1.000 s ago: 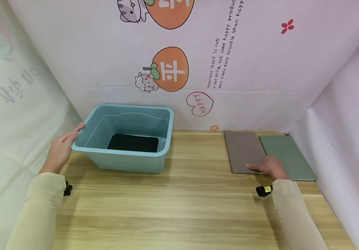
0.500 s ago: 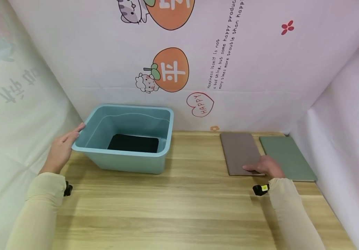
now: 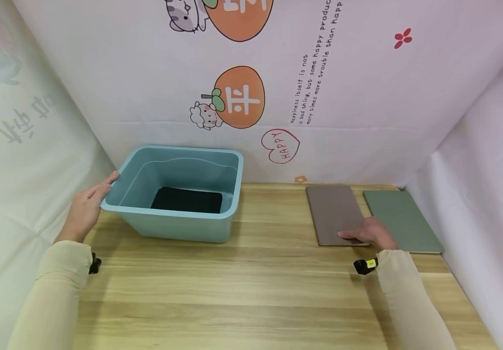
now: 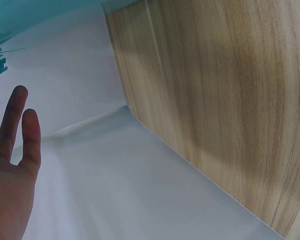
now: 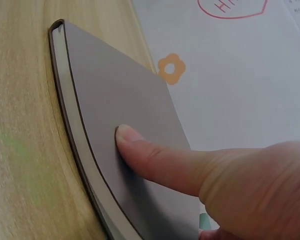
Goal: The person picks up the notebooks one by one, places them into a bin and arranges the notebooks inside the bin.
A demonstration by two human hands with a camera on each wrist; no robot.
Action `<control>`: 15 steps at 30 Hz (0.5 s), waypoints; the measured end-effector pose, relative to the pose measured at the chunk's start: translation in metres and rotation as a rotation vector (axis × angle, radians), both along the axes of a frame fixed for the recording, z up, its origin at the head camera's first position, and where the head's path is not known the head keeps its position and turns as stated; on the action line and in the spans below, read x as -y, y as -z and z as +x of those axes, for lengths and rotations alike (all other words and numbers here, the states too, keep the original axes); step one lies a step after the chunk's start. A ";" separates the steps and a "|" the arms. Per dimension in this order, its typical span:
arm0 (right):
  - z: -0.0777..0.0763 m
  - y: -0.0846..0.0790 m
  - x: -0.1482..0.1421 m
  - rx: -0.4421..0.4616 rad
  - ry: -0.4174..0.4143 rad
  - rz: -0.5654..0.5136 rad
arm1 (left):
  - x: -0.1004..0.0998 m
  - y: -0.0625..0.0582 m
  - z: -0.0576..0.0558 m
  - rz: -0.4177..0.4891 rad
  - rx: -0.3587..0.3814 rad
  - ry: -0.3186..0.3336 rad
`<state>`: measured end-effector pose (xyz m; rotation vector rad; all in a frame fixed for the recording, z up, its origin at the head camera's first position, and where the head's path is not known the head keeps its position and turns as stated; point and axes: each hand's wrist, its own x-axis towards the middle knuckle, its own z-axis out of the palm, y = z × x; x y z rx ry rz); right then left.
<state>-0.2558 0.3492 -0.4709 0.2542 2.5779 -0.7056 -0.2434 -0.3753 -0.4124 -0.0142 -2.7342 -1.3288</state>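
Observation:
In the head view, my left hand (image 3: 84,209) touches the left rim of a blue plastic bin (image 3: 172,224). Two of its fingers (image 4: 32,135) stretch out straight in the left wrist view, outside the bin. A flat black item (image 3: 186,200) lies on the bin's floor. At the right, my right hand (image 3: 374,233) holds a brown-grey notebook (image 3: 332,211) by its near right corner. The thumb (image 5: 150,157) presses on the cover in the right wrist view, while the other fingers are mostly hidden. Beside it lies a green notebook (image 3: 402,218), partly behind the hand.
Everything stands on a wooden table (image 3: 234,296). A printed white cloth (image 3: 365,107) hangs upright along the back edge, with more white cloth at both sides. Between the bin and the brown-grey notebook is a stretch of bare wood.
The brown-grey notebook has slid a little left and toward me with my right hand, widening its gap from the green one. The left hand and bin have stayed put.

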 end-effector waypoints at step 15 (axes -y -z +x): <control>0.001 0.014 -0.003 -0.166 0.050 -0.117 | 0.000 -0.001 0.000 -0.009 -0.008 -0.003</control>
